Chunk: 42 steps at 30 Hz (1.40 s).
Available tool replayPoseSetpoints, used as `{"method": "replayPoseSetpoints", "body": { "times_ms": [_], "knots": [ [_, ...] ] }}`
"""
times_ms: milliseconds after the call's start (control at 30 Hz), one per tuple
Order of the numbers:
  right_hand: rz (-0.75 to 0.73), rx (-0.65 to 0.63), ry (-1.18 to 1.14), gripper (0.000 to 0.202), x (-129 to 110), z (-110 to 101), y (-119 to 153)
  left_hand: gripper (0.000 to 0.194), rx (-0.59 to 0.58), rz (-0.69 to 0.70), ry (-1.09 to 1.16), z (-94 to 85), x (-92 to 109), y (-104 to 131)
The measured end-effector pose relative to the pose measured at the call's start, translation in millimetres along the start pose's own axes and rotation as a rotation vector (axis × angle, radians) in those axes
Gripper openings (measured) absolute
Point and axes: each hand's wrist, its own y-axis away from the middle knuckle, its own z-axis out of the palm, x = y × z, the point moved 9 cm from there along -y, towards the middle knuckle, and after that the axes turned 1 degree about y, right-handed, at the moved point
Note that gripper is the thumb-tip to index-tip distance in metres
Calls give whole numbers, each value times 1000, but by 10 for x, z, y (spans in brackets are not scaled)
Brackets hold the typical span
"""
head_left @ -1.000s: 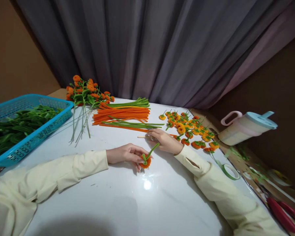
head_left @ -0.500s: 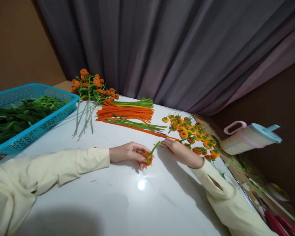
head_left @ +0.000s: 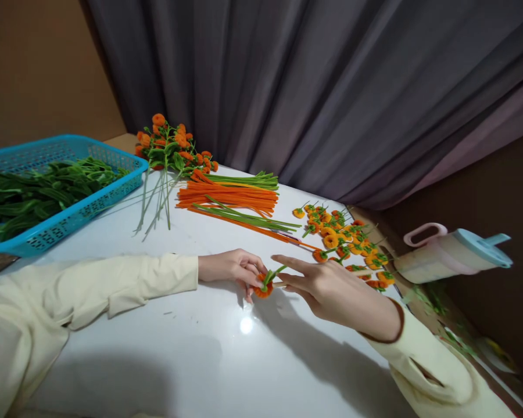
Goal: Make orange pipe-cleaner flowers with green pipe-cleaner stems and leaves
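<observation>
A: So, what has just shifted on the table (head_left: 192, 354)?

B: The right hand (head_left: 335, 290). Half a second ago it was over by the ends of the orange strips (head_left: 230, 196); now it has come in beside the orange flower (head_left: 262, 291), bringing a thin stick (head_left: 366, 272) along.

A: How is it holding that?

B: Index finger stretched out apart, the others apparently pinching the stick, though the back of the hand hides the grip. One end pokes out close to the flower; I can't tell whether they touch.

A: And the left hand (head_left: 234, 267)?

B: Hardly moved. Thumb and fingers pinch the flower, its green stem (head_left: 276, 271) slanting up to the right.

A: Where's that exactly?

B: Around the table's middle, well in from the near edge. The loose flower heads (head_left: 330, 241) lie towards the far right corner, the blue basket (head_left: 65, 227) at the left edge.

A: Meaning?

B: I'd judge both hands are now brought to bear on one flower, the left steadying it, the right having the stick ready.
</observation>
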Motion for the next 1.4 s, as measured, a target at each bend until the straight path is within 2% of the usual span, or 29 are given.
{"method": "replayPoseSetpoints", "body": {
  "times_ms": [133, 300, 633, 767, 900, 1133, 1300, 1400],
  "knots": [
    [-61, -168, 17, 41, -74, 70, -130, 34, -5, -1, -9, -9, -10, -7],
    [-16, -308, 67, 42, -75, 149, -194, 34, 29, -6, -31, -34, -17, -10],
    [-30, -282, 207, 29, -156, 256, -167, 28, 132, -23, -59, -80, -13, -4],
    [-26, -257, 318, 28, -230, 312, -136, 29, 167, 16, -61, -101, -7, 0],
    [44, -216, 396, 23, -289, 330, -105, 31, 183, 79, -52, -117, -7, 0],
    [163, -193, 395, 20, -367, 368, -128, 24, 240, 167, -116, -107, 15, 16],
    [282, -228, 314, 21, -284, 431, -127, 15, 358, 313, -320, -89, 157, 99],
    [328, -263, 193, 28, -195, 502, -110, 14, 419, 335, -437, -81, 188, 144]
  ]
}}
